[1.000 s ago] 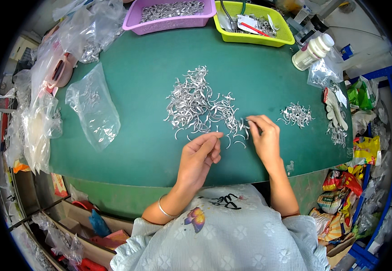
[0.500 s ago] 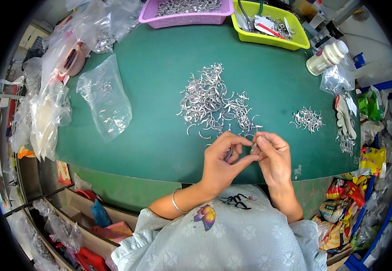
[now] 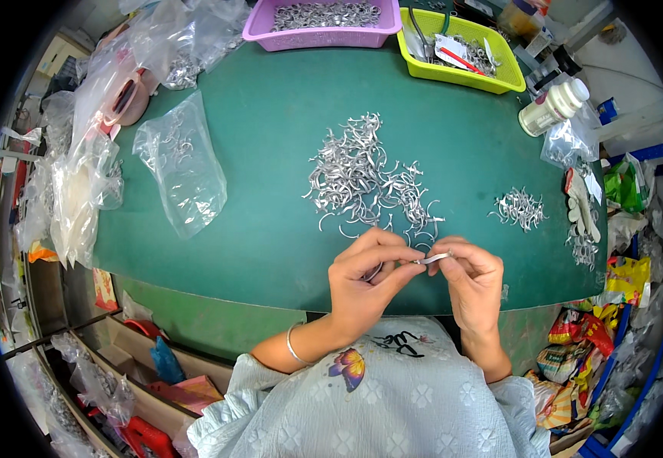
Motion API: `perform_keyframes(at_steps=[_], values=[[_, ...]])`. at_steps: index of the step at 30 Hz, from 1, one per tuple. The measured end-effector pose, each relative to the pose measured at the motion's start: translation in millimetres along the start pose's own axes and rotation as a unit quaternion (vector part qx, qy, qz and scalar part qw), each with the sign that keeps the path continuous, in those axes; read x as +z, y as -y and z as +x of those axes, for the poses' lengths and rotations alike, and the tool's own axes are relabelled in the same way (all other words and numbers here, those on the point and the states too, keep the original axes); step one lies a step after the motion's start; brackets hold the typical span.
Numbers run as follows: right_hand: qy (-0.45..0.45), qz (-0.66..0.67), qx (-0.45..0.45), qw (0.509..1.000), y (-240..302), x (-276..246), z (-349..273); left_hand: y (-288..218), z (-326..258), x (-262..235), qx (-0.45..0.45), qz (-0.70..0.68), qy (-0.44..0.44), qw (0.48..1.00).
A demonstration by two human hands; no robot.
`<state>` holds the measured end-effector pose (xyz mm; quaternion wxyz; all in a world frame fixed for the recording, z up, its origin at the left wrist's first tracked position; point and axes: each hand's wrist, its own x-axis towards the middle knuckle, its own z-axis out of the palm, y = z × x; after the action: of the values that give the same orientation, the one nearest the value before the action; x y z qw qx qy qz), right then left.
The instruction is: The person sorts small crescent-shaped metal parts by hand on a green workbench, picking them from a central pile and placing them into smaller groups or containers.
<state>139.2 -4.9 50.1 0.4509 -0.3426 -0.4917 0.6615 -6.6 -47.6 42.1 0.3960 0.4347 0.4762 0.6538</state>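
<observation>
A: Start with the green bench (image 3: 270,153) — what is on it?
B: A big loose heap of silver curved clips (image 3: 366,179) in the middle, just beyond the hands. That reads as the share not yet handled, and it is by far the larger one.
A: And the finished ones?
B: Likely the small pile (image 3: 521,208) off to the right, well apart from the heap, so I judge the work to be at an early stage.
A: The hands?
B: Both raised over the near edge. The left hand (image 3: 366,278) and right hand (image 3: 469,278) meet fingertip to fingertip — each grip pressed together on one small silver clip (image 3: 432,259) held between them
</observation>
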Motion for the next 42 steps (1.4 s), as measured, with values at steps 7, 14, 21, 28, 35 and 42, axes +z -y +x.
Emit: perform_keyframes(at_steps=[7, 14, 21, 28, 35, 42], values=[[0.003, -0.004, -0.023, 1.000, -0.8, 3.9, -2.9, -5.3, 1.5, -5.2, -0.033, -0.046, 0.032, 0.998], [0.004, -0.185, -0.180, 0.966, 11.5, 12.2, 0.1, -6.3, 3.5, -9.2, -0.230, -0.227, 0.050, 0.945], [-0.003, -0.286, -0.253, 0.924, 21.7, 18.6, 0.3, -5.0, 4.9, -11.3, -0.338, -0.338, 0.090, 0.874], [-0.001, -0.366, -0.328, 0.871, 22.6, 18.2, 2.6, -0.6, 4.7, -11.7, -0.359, -0.382, 0.104, 0.845], [0.008, -0.394, -0.334, 0.856, 30.5, 17.1, 0.9, -4.6, 6.9, -10.9, -0.363, -0.382, 0.132, 0.840], [0.027, -0.439, -0.332, 0.835, 27.4, 10.7, 6.9, 1.8, 8.5, -6.9, -0.378, -0.345, 0.117, 0.851]])
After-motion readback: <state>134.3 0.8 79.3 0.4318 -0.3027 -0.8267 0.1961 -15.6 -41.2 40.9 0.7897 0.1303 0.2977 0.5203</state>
